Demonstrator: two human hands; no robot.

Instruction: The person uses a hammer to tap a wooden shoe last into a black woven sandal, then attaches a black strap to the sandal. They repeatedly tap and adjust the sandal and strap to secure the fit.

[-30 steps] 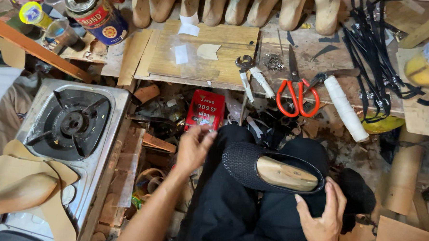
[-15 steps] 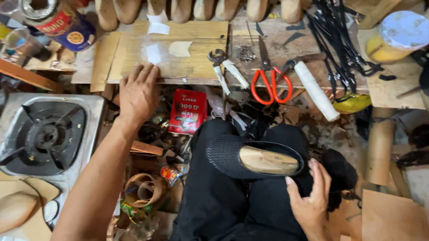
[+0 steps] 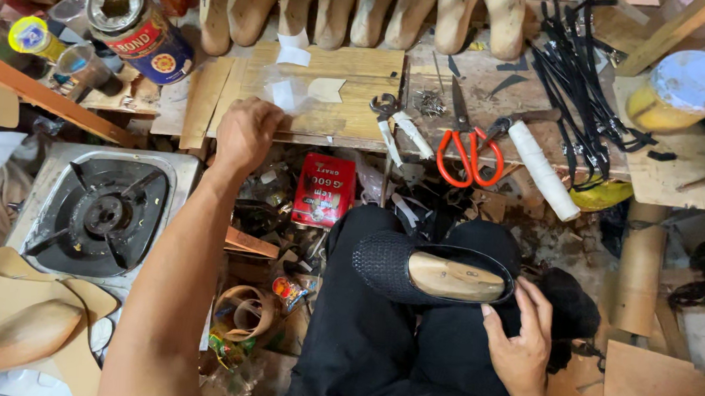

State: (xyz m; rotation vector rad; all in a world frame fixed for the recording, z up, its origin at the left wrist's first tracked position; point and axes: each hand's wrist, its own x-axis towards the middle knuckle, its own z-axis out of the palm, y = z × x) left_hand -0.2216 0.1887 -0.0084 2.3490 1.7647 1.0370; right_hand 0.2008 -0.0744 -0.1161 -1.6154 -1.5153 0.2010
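Left hand (image 3: pixel 247 134) at upper centre-left of frame, arm stretched forward, knuckles up, fingers curled down onto the near edge of a wooden work board (image 3: pixel 349 103). Fingertips hidden under the hand; cannot tell whether they pinch anything. Just beyond the hand lie small scraps of clear film (image 3: pixel 284 92) on the board.

Right hand (image 3: pixel 520 344) at lower right, fingers spread loosely, fingertips touching the heel end of a black woven shoe upper (image 3: pixel 389 263). The upper sits on a wooden last (image 3: pixel 454 277), lying sole-side up across the person's lap on black trousers (image 3: pixel 377 349), centre of frame, toe pointing left.

Around: red flat tin (image 3: pixel 323 189) below the board's edge, between the left hand and the shoe. Red-handled scissors (image 3: pixel 467 147) and pliers (image 3: pixel 395 125) on the bench, upper centre. White roll (image 3: pixel 541 168) to the right of the scissors. Gas burner (image 3: pixel 102 211) at left. Open round can (image 3: pixel 138 26) at upper left. Row of wooden lasts (image 3: pixel 360 12) along the top edge. Bundle of black straps (image 3: pixel 579 81) at upper right.
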